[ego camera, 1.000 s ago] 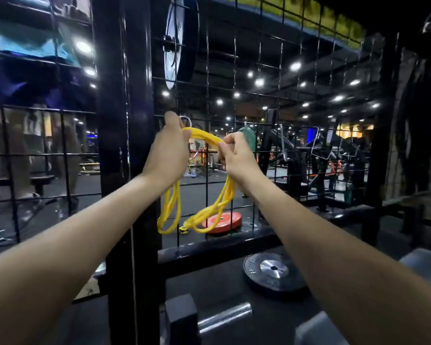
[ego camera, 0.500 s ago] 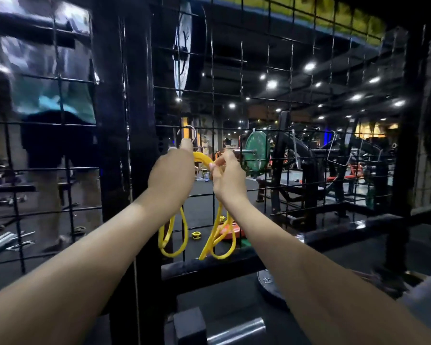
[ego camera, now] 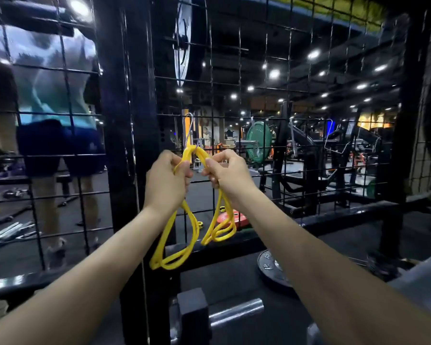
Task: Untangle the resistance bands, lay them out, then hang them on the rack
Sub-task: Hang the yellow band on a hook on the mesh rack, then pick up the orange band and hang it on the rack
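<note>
Hanging stage, one band in hand. Yellow resistance band [ego camera: 182,235] is folded into several loops; its top bend lies over the lower end of a metal hook [ego camera: 190,128] that hangs on the black wire grid [ego camera: 237,115] of the rack.

Left hand [ego camera: 166,179]: fingers curled round the left run of the band just below the hook. Right hand [ego camera: 228,174]: fingers curled, pinching the right run at about the same height. The two hands are close together, just apart, with the band's apex between and above them. Below the hands the loops hang free, the left bundle lower than the right.

Progress, as judged: untangling and laying out look finished for this band, since the loops hang without visible knots. Seating on the hook appears nearly done; letting go is left. Whether other bands remain cannot be told, as none shows.

Hard to make out: whether the band sits fully in the hook's curve, since the hook tip is small and partly behind the band. Fingertips of both hands are hidden behind the hands themselves. Beyond the grid a person [ego camera: 52,100] stands, blurred.
</note>
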Demonstrator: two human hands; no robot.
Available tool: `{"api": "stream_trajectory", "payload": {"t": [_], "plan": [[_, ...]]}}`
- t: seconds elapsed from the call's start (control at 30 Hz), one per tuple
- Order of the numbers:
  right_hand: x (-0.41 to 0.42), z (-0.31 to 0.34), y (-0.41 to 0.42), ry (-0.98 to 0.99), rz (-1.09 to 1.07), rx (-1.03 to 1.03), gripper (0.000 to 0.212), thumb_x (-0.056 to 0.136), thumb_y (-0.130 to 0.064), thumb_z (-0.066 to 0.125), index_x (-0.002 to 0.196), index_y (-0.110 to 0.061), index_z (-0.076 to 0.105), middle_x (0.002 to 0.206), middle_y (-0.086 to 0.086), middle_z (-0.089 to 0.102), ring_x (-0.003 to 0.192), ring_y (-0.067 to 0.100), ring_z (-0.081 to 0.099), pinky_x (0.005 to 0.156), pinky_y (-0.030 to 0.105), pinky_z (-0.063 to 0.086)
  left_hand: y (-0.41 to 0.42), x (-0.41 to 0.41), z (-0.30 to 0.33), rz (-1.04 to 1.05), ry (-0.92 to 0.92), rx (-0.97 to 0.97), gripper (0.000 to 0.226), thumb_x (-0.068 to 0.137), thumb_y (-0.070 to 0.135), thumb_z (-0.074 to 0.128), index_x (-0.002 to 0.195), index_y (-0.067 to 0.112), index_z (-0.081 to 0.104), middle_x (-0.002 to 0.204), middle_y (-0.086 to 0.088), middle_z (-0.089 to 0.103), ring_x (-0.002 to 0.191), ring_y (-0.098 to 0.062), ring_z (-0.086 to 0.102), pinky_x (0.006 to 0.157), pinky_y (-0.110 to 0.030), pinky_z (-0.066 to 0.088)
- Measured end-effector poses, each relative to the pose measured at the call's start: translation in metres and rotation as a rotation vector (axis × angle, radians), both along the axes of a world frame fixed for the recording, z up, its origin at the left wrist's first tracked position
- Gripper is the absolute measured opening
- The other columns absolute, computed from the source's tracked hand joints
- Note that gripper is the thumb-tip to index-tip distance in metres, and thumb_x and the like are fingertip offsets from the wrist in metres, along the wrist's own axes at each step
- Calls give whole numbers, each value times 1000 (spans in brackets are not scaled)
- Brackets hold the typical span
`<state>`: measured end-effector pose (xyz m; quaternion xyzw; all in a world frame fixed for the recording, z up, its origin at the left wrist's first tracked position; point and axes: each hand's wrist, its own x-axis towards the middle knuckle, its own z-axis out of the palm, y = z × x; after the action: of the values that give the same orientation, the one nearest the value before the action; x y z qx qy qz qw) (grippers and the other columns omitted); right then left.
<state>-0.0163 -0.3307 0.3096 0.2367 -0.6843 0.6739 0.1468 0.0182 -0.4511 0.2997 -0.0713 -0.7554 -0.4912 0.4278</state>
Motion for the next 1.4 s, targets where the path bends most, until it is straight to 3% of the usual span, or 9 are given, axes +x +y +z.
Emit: {"api": "stream_trajectory", "payload": {"t": [0.37, 0.47, 0.6, 0.77, 0.87, 0.97, 1.07, 1.2, 1.4], "plan": [[11, 12, -1, -266, 103, -46, 9, 92, -5, 54, 99, -4, 49, 74, 11, 59, 48, 11, 54, 48, 23, 47, -4, 7, -5, -228, -98, 303, 12, 89, 8, 61, 101, 10, 63, 84, -9, 70, 75, -14, 70, 61, -24, 57], [6, 7, -5, -207, -37, 38, 8, 93, -7, 55, 100, -6, 52, 78, 10, 61, 56, 13, 59, 47, 22, 51, -5, 5, -9, -119, -81, 187, 21, 88, 9, 62, 109, 7, 65, 85, -5, 70, 79, -15, 68, 71, -26, 57], [-10, -8, -14, -54, -270, 157, 6, 91, -10, 57, 91, -15, 60, 84, 4, 65, 79, 20, 64, 75, 36, 54, -1, 3, -16, 122, -99, -68, 39, 87, 12, 63, 126, 12, 58, 116, -6, 65, 110, -19, 60, 97, -30, 46], [-4, -18, -11, 7, -231, 223, 30, 94, -13, 52, 123, -16, 59, 99, 0, 61, 89, 15, 55, 77, 25, 46, -1, 1, -25, 107, -28, -267, 31, 92, 9, 53, 123, 13, 57, 113, -1, 62, 105, -15, 57, 87, -24, 43], [3, -24, -2, 16, -239, 259, 37, 95, -13, 50, 132, -19, 52, 106, -2, 58, 97, 16, 54, 82, 28, 48, 2, 5, -28, 137, -55, -394, 54, 96, 12, 47, 146, 11, 26, 153, -5, 26, 142, -20, 21, 113, -23, 15], [15, -31, 17, 16, -320, 340, 44, 96, -15, 50, 139, -21, 45, 130, 1, 53, 118, 18, 49, 99, 35, 43, 11, 16, -35, 198, -2, -513, 63, 96, 16, 47, 149, 13, 13, 158, 0, 5, 145, -19, 3, 118, -30, 6], [31, -42, 46, 78, -400, 435, 44, 95, -16, 52, 138, -20, 45, 138, 6, 49, 120, 24, 51, 92, 34, 45, 29, 23, -48, 152, 48, -564, 56, 93, 16, 51, 145, 16, 30, 155, 1, 19, 142, -20, 17, 116, -36, 19], [55, -67, 105, 54, -536, 534, 46, 93, -16, 56, 138, -15, 45, 137, 6, 48, 124, 22, 48, 106, 36, 38, 83, 26, -74, -18, -21, -579, 46, 92, 20, 53, 136, 15, 43, 146, 0, 34, 134, -19, 32, 107, -33, 29], [97, -113, 231, -88, -802, 614, 43, 94, -18, 54, 137, -16, 46, 133, 7, 48, 115, 24, 53, 90, 26, 39, 201, 30, -109, -345, -99, -587, 41, 93, 22, 52, 132, 16, 44, 135, -1, 42, 120, -19, 46, 93, -28, 36]]}}
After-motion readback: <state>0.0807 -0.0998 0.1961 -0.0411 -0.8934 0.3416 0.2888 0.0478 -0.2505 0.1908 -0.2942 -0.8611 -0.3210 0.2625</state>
